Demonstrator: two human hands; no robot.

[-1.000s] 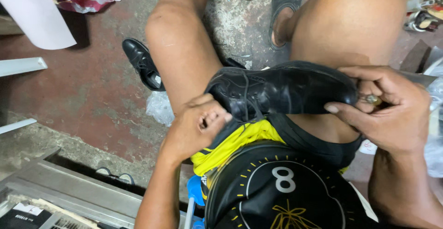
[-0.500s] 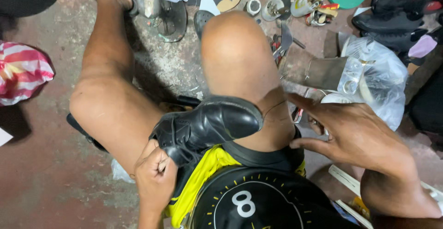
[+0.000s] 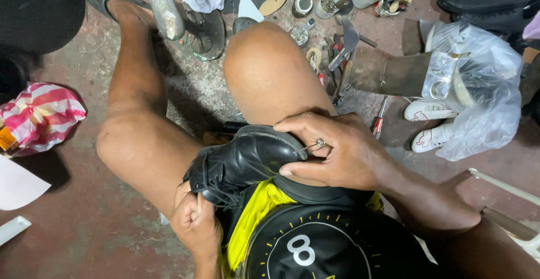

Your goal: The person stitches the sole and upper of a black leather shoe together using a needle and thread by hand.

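L hand (image 3: 196,223) fisted round black shoe (image 3: 243,163) heel, R hand (image 3: 337,152) pinching metal awl (image 3: 309,145) at toe edge

A black leather lace-up shoe (image 3: 244,161) is lying across the seated person's lap. The left hand (image 3: 196,224) is gripping its laced end from below. The right hand (image 3: 337,149) is resting over the toe end, pinching a thin metal awl (image 3: 309,145) against the sole edge. A clear plastic bag (image 3: 484,88) and scattered metal tools (image 3: 340,48) are lying on the concrete floor (image 3: 84,211).
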